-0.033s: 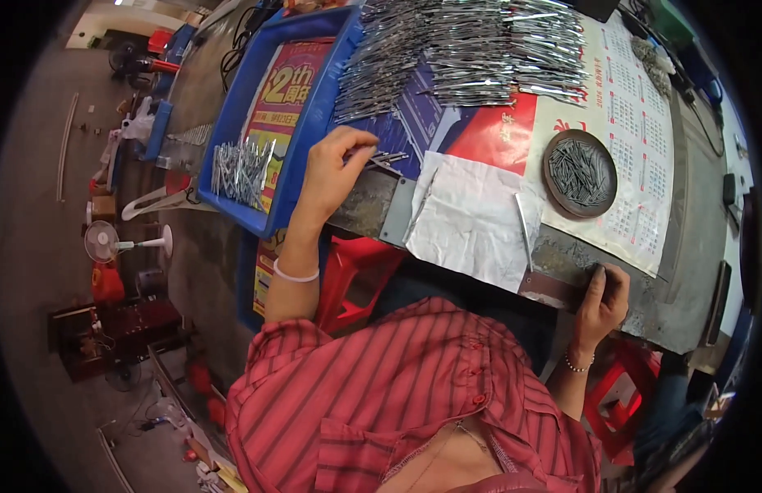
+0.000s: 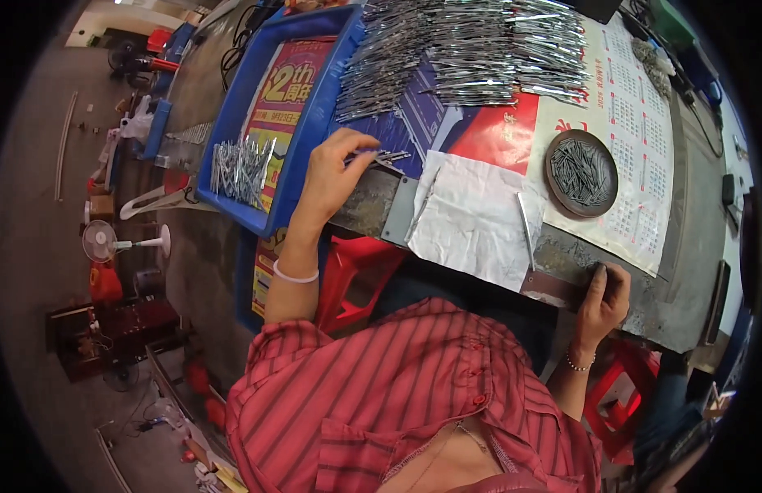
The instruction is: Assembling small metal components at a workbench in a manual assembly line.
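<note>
My left hand (image 2: 334, 177) is over the table's near edge, right of a blue tray (image 2: 315, 148). Its fingers are curled in toward the thumb. A few short metal pins (image 2: 393, 156) lie by its fingertips; whether any is pinched is hidden. At the front edge on the right, my right hand (image 2: 604, 302) is closed, its fingers folded under, and its inside cannot be seen. Between the hands a crumpled white cloth or paper (image 2: 467, 218) bears a thin metal rod (image 2: 526, 230). A round brown dish (image 2: 550, 182) full of small grey pins stands beyond it.
Rows of slim metal rods (image 2: 471, 53) cover the back of the table. A printed calendar sheet (image 2: 632, 164) lies under the dish. Inside the blue tray is a loose pile of metal pins (image 2: 241, 172). Red stools (image 2: 348, 279) stand below the table edge.
</note>
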`<state>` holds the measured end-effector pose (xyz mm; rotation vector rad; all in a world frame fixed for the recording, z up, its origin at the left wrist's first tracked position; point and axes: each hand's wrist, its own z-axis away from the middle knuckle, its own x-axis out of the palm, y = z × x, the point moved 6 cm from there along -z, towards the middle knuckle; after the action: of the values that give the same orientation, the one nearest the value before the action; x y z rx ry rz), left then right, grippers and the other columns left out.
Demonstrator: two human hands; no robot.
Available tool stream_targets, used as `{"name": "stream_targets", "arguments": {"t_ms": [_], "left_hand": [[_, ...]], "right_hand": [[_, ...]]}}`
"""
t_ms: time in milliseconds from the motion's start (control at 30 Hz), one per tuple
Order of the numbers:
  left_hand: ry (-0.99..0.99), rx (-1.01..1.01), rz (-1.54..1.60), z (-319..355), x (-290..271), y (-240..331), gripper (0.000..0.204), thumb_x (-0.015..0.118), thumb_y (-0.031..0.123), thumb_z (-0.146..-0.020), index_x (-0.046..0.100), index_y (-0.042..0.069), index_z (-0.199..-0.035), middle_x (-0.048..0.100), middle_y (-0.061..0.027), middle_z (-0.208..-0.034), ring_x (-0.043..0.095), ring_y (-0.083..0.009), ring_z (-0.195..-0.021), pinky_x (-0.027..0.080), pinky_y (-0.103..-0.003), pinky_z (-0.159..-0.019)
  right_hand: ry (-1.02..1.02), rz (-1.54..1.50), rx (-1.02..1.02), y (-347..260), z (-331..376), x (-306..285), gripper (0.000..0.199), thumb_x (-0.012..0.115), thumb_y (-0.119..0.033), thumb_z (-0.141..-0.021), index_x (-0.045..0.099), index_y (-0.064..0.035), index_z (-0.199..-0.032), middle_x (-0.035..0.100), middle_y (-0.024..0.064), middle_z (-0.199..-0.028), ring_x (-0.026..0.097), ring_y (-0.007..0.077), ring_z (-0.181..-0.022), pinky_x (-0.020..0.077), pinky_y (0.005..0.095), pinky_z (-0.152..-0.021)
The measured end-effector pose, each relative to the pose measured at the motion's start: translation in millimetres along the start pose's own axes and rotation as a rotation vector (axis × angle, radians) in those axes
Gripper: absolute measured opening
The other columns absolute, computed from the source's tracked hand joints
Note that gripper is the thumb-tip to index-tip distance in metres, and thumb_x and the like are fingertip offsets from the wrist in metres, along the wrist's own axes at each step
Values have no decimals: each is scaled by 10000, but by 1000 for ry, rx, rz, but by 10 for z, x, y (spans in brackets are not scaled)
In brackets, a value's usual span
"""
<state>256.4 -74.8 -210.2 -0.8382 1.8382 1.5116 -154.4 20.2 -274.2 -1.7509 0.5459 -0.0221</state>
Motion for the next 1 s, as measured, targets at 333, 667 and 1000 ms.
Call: {"name": "stream_targets", "arguments": {"t_ms": [333, 667, 1000], "left_hand": [[-34, 283, -124, 83, 251, -175, 130, 673, 96, -746, 624, 79, -865, 546, -63, -955, 521, -256, -956, 378, -375, -827], [180, 282, 26, 158, 49, -128, 167, 614, 17, -774, 536, 39, -920, 586, -113, -897, 550, -309, -895, 396, -397, -806], [64, 0, 872, 782, 194, 345, 115, 511, 87, -951, 488, -11, -1007, 625, -87, -913, 610, -126, -832, 486, -257, -758]], "right_hand": [[22, 155, -43, -63, 0, 51, 79, 581, -53, -912, 565, 24, -920, 558, 13, -793, 482, 51, -718, 411, 184, -653], [-29, 140, -104, -163, -86, 43, 48, 571, -20, -895, 556, 22, -913, 544, 4, -776, 492, 57, -707, 422, 199, -655], [-411, 543, -296, -529, -1093, 476, 280, 597, 0, -783, 542, -14, -1058, 577, 175, -982, 570, 359, -847, 458, 390, -724]]}}
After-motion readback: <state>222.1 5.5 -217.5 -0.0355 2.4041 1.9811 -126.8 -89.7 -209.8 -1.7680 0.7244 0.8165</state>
